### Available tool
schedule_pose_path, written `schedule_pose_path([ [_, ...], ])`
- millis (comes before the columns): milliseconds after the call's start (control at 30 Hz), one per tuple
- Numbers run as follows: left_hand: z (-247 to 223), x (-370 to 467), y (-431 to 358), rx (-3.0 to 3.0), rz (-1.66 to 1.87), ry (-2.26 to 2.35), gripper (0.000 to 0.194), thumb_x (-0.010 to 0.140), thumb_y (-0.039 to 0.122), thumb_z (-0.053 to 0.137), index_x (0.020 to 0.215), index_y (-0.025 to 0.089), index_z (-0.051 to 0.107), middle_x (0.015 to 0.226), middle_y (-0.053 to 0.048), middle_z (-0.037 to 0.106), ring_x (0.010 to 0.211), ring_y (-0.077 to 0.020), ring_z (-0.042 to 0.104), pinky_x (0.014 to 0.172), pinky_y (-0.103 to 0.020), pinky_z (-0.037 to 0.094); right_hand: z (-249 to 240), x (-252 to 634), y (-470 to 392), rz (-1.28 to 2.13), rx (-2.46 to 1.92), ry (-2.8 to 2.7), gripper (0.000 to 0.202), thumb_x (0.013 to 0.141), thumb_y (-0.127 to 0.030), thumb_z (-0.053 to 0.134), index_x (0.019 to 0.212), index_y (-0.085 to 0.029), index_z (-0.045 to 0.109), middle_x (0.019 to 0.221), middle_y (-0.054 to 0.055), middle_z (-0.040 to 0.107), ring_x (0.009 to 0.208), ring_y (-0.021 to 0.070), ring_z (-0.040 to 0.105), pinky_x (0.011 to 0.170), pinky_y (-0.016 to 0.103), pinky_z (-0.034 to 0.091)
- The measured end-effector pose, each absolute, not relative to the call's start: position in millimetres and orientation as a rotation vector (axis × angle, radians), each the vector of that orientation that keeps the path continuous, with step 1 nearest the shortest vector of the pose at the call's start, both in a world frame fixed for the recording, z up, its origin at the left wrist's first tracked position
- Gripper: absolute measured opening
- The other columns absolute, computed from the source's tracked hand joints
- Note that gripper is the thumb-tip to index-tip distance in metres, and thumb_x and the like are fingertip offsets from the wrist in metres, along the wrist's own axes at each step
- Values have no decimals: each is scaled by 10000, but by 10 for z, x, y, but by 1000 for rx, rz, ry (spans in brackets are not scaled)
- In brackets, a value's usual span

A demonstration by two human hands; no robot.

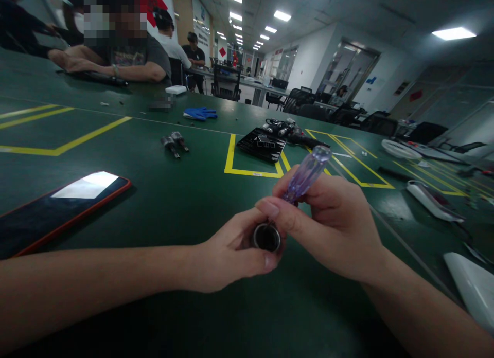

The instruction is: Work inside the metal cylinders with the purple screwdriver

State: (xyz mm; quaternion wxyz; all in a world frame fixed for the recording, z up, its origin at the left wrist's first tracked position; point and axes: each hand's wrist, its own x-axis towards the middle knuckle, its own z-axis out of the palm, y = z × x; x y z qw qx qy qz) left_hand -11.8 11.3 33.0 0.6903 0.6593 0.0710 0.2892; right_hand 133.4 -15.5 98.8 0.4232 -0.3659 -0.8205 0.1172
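Observation:
My left hand is wrapped round a small cylindrical part, whose round metal-rimmed open end faces me; the rest of it is hidden by my fingers. In my right hand is a screwdriver with a clear purple handle, pinched between thumb and fingers. The handle tilts up to the right, and its lower end points down toward the part's rim. The screwdriver's tip is hidden, so I cannot tell whether it touches the part. Both hands meet above the green table.
A phone in a red case lies at left. Two dark connector-like pieces, a blue glove and a black striped packet lie farther back. White devices are at right. A person sits across the table.

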Motion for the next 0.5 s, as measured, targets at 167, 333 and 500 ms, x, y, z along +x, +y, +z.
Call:
schedule_pose_path([
  [167,369,-116,97,1636,640,256,122,717,150,514,740,166,395,664,33,406,574,-77,405,535,-216,366,999,1347,-186,263,-912,-2047,262,805,-337,586,626,-167,497,567,-36,537,491,56,512,410,176,379],
  [333,348,-105,90,1740,724,287,172,719,150,563,778,173,404,684,36,434,610,-84,445,589,-219,414,1011,1359,-223,238,-915,-2031,289,818,-332,571,609,-172,452,606,-35,532,525,55,507,450,181,388],
  [500,308,-89,112,1775,768,322,247,715,135,577,932,154,463,812,-2,509,739,-117,519,705,-253,464,1008,1378,-237,105,-958,-2112,273,828,-299,558,613,-164,457,595,-29,522,531,58,490,475,202,373],
])
